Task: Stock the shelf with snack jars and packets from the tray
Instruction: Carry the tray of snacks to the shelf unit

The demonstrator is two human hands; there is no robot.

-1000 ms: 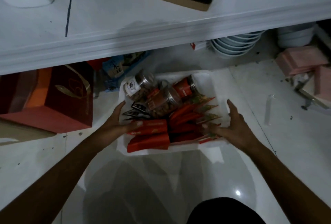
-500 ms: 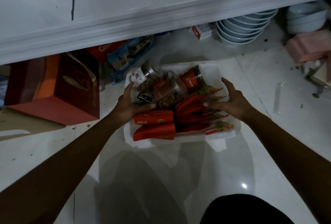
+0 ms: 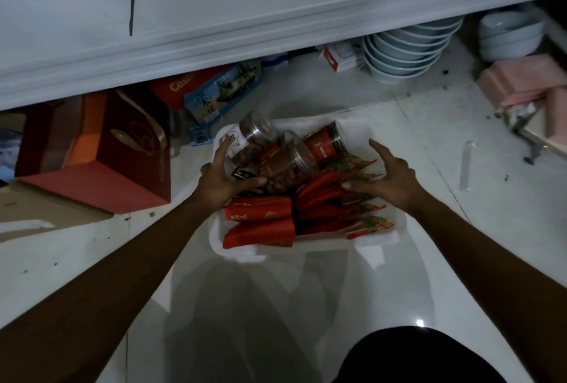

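Reaching further in than a second ago, the spread left hand (image 3: 222,178) now touches a far-left jar (image 3: 250,140) while the spread right hand (image 3: 388,178) hovers over packets (image 3: 331,195) in the floor tray (image 3: 380,237), so picking seems imminent.

1 head-worn wide-angle view looks steeply down and forward from above the person's outstretched arms, close over the white tray (image 3: 306,247) on the floor, with the shelf edge (image 3: 214,45) crossing the top of frame.
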